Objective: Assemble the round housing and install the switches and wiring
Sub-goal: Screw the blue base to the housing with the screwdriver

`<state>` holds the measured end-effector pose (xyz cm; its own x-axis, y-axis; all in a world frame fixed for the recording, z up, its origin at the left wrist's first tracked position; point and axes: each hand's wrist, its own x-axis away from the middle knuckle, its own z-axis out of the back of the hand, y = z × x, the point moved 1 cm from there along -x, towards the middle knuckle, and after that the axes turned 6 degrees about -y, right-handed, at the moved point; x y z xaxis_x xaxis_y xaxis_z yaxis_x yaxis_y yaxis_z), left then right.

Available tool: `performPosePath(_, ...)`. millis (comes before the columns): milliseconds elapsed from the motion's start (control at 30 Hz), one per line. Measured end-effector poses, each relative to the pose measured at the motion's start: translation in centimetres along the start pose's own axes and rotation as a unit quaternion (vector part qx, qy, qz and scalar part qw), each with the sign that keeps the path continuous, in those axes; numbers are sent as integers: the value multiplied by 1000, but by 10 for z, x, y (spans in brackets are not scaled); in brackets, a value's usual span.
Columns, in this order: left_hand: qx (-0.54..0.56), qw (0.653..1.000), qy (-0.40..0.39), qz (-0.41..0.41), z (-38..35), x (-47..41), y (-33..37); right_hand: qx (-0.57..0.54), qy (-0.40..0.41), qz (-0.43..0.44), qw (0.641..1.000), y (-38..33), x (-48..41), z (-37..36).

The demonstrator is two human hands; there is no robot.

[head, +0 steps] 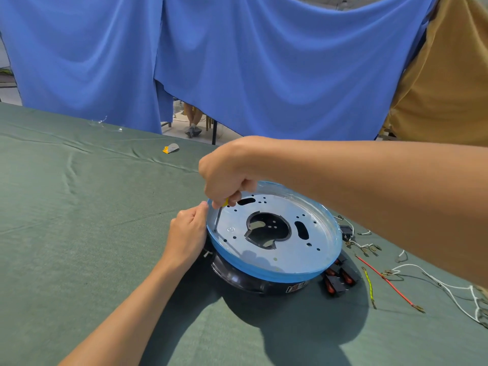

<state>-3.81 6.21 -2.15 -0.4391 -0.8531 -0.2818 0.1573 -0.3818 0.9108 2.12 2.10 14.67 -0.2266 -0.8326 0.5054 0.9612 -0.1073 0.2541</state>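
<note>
1. Head view: a blue drape (264, 62) hangs across the 12 o'clock side, with a tan drape (449, 75) at 2 o'clock.
2. A table (79, 233) under wrinkled green cloth fills the lower half.
3. The round housing (280, 207) sits on the table just right of centre. It is a perforated metal plate with a blue-wrapped rim on a black base (237, 280).
4. The right-hand grip (227, 170) is fisted round a screwdriver (219, 216) above the housing's 10 o'clock edge.
5. The left-hand grip (188, 233) is narrow at the housing's 9 o'clock side, thumb and curled fingers pinching the rim.
6. White wires (427, 276), a red wire (390, 283) and a yellow-green wire (369, 283) lie loose at the housing's 3 to 4 o'clock.
7. Black switches (340, 280) with red rockers lie just beside the base at 4 o'clock.
8. The screwdriver has a yellow handle. Its shaft slants down to the plate close inside the rim at 9 o'clock.
9. A yellow-and-grey scrap (171, 148) lies well apart at the housing's 11 o'clock.
</note>
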Motion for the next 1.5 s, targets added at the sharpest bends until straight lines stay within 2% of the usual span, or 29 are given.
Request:
performPosePath(133,10,1000,-3,-8,0,1,-2,-117,-83,-78,987,1,-10,3)
performPosePath(267,11,1000,0,-13,-1,0,-2,-139,-102,-91,981,4,-7,7)
performPosePath(333,6,1000,4,-13,-1,0,-3,-111,-105,-92,984,0,-6,6)
performPosePath(533,-5,1000,-3,-14,0,-1,-5,23,-57,-17,998,-13,4,7)
performPosePath(600,-8,1000,-1,-15,0,-2,-6,125,-8,25,992,-13,9,4)
performPosePath(667,-2,1000,0,-18,0,-3,-6,221,73,80,969,-11,15,1)
performPosePath(733,4,1000,0,-24,0,-3,-7,234,129,123,956,-6,19,-1)
performPosePath(900,-4,1000,-3,-16,0,-1,-7,212,167,181,946,-3,21,-5)
performPosePath(1033,-5,1000,1,-8,0,-3,-6,207,174,164,949,-10,16,-6)
performPosePath(1133,-6,1000,5,-5,-1,-2,-5,156,136,98,973,-10,9,-4)
performPosePath(1233,-6,1000,-3,-8,0,-1,-4,-17,44,-1,999,-8,-5,0)
performPosePath(1300,-5,1000,-5,-8,0,1,-3,-134,-18,-57,989,-8,-13,1)
performPosePath(1367,-3,1000,-4,-9,1,2,-2,-192,-37,-75,978,-4,-15,1)
performPosePath(1500,-4,1000,4,-11,1,1,-3,-204,-46,-63,976,9,-3,-4)
